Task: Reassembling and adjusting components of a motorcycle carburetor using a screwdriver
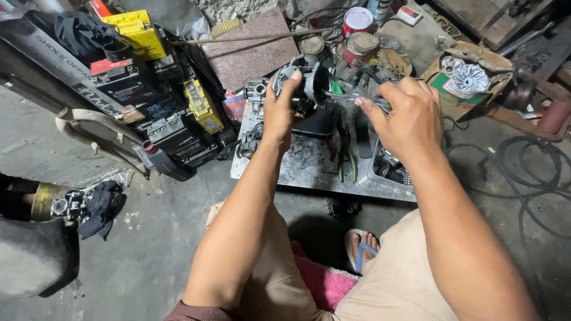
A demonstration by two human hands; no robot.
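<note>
My left hand (278, 110) grips a grey metal engine part with a round black opening, likely a carburetor (307, 83), holding it up above a low metal tray (309, 169). My right hand (404, 116) pinches a thin metal tool (345, 95) whose tip points into the side of the carburetor. Both forearms reach forward from my lap, over beige shorts and a pink cloth (324, 282).
Pliers with green handles (347, 156) lie on the tray beside small parts. Stacked black and yellow batteries (160, 101) stand at the left, cans (357, 21) and a finned metal disc (468, 76) at the back. Cables (523, 172) coil on the right floor. My sandalled foot (361, 246) rests below the tray.
</note>
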